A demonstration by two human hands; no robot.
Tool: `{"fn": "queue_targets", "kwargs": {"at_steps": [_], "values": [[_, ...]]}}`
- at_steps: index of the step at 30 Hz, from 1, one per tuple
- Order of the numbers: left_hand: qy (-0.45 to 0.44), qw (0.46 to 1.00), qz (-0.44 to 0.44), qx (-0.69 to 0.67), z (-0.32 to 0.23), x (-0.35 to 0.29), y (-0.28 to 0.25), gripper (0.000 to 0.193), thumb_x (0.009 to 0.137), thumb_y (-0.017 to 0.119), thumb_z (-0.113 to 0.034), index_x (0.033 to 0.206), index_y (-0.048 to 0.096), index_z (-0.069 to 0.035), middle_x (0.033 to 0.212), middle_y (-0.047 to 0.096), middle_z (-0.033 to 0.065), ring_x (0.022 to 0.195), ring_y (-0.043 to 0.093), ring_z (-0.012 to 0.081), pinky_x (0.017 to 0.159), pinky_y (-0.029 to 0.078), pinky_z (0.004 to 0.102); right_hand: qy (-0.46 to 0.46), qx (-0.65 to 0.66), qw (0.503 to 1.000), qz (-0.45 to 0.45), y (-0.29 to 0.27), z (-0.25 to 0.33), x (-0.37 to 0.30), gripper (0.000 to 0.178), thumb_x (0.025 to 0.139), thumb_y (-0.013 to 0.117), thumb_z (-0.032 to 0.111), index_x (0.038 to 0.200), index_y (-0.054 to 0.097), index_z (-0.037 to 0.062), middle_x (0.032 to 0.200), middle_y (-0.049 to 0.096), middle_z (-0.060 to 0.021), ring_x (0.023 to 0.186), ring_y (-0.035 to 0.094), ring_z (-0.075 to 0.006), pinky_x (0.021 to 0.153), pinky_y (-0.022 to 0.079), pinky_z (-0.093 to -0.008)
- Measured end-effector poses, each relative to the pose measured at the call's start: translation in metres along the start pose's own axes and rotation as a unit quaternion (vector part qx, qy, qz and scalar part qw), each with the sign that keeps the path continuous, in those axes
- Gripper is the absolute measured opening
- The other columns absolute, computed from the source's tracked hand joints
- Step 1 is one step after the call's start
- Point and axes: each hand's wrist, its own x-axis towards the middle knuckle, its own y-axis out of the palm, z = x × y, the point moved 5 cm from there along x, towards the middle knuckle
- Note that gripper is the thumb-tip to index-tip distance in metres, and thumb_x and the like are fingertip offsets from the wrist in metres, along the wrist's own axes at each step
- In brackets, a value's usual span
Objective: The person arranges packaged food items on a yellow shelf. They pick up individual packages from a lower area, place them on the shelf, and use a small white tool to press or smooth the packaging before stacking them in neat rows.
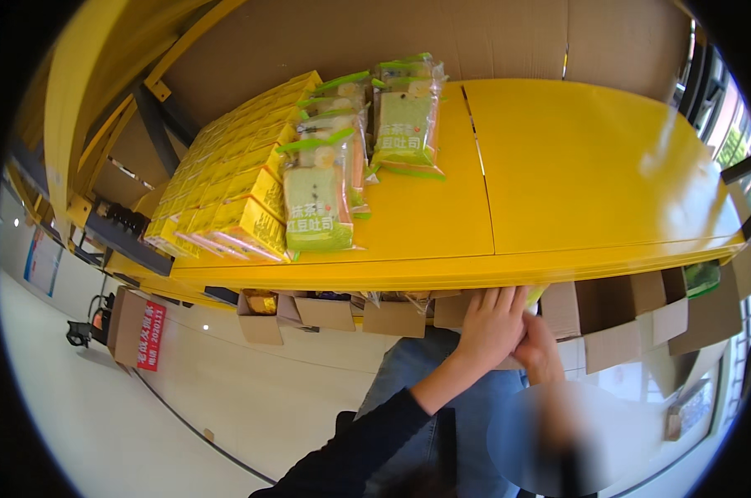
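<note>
Just below the front edge of the yellow shelf [608, 166], my two hands are close together. My left hand [491, 328] has its fingers stretched out and lying side by side, tips near the shelf edge. Against its right side is my right hand [540, 344], fingers curled and partly hidden by the left one. A yellow-green sliver [535, 293] shows beside the left fingertips; the rest of it is hidden, and its kind cannot be made out. On the shelf above stand clear bags of green sliced bread [320, 203], with another row of bread bags [407, 124] to their right.
Stacked yellow boxes [234, 183] fill the shelf's left part. Open cardboard cartons [612, 340] line the level below, around my hands. A yellow post [80, 100] rises at the left. A carton with a red label [134, 328] stands on the floor.
</note>
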Motion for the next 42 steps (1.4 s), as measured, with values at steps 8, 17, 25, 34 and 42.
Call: {"fn": "queue_targets", "kwargs": {"at_steps": [8,17,25,34,42], "values": [[-0.017,0.985,-0.159,-0.064,-0.005,-0.047,-0.113,0.052,0.077,0.066,-0.01,0.126,0.051,-0.002,0.114,0.055,0.0148,0.099,0.058,0.0316,0.08,0.05,0.0382,-0.207,-0.154,0.966,-0.024,0.07,-0.04,-0.096,0.04,0.089,0.049,0.003,0.128,0.044,0.0052,0.118,0.056,-0.0095,0.1,0.059,-0.0198,0.082,0.051,-0.0318],[-0.066,0.933,-0.201,-0.29,0.033,0.002,-0.136,0.053,0.082,0.068,-0.018,0.122,0.042,0.005,0.099,0.06,0.0253,0.086,0.06,0.0412,0.071,0.05,0.0415,-0.575,-0.456,0.679,0.021,0.156,0.012,-0.181,0.064,0.08,0.039,-0.012,0.141,0.028,0.0021,0.124,0.049,-0.0155,0.09,0.06,-0.0165,0.071,0.049,-0.0227],[-0.115,0.956,-0.098,-0.25,0.055,0.086,-0.083,0.046,0.084,0.065,-0.034,0.099,0.046,0.005,0.087,0.06,0.0267,0.08,0.059,0.0426,0.07,0.048,0.0459,-0.622,-0.593,0.5,-0.107,0.155,0.116,-0.128,0.063,0.079,0.045,-0.007,0.139,0.028,-0.001,0.13,0.042,-0.0232,0.117,0.045,-0.0352,0.101,0.035,-0.0402],[-0.051,0.969,-0.192,-0.149,0.05,0.077,-0.088,0.062,0.09,0.055,-0.029,0.132,0.033,0.011,0.135,0.036,0.0315,0.131,0.028,0.0442,0.107,0.025,0.0503,-0.701,-0.523,0.467,-0.131,0.198,0.132,-0.132,0.05,0.084,0.049,0.001,0.128,0.027,-0.0073,0.121,0.036,-0.0232,0.107,0.045,-0.0343,0.098,0.035,-0.0406],[-0.035,0.978,-0.106,-0.174,0.051,0.079,-0.077,0.072,0.09,0.051,-0.043,0.132,0.034,0.012,0.137,0.037,0.0288,0.132,0.028,0.0433,0.108,0.025,0.0482,-0.527,-0.793,0.275,-0.133,0.224,0.097,-0.096,0.029,0.085,0.053,0.009,0.112,0.054,0.0005,0.117,0.057,-0.0169,0.119,0.047,-0.0378,0.098,0.038,-0.0487]]}}
